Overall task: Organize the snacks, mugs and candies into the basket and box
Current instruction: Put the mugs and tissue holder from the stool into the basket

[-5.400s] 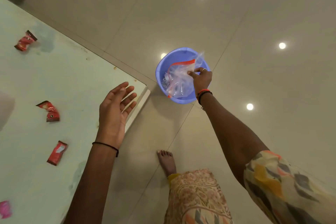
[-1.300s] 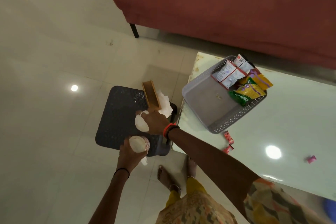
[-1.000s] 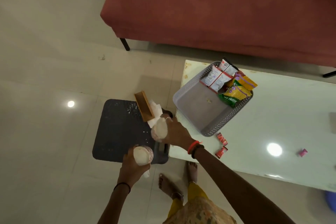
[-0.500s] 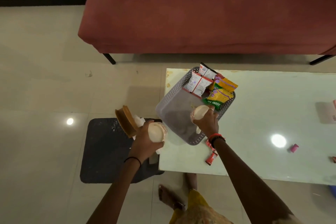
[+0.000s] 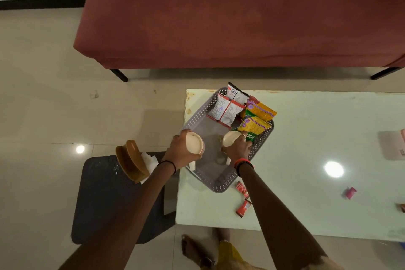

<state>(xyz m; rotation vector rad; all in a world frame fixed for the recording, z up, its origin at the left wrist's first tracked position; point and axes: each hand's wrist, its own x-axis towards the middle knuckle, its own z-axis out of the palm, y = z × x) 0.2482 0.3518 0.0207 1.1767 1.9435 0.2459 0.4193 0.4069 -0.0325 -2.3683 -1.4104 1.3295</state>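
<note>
I read both hands as closed around mugs. The left hand grips a cream mug by its side, mouth up, above the near-left rim of the grey perforated basket. A white piece that looks like its handle hangs below the hand. The right hand holds a second cream mug inside the basket, just beside the yellow-green snack packets. I cannot tell whether this mug rests on the basket floor.

The basket sits at the far-left corner of the pale table, turned at an angle to the edges. Its far end holds the snacks: white packets with red trim on the left and the yellow-green ones on the right, leaning over the rim. The middle of the basket floor shows bare grey.

Two red candies lie on the table just beside the basket's near corner, close to the right forearm. A pink candy lies well apart from them, toward the right edge. A pale pink object is cut off at the right of my view (I can't make out what it is).

Left of the table stands a dark low stand carrying a brown holder with white tissue. A red sofa runs along beyond the far edge.
</note>
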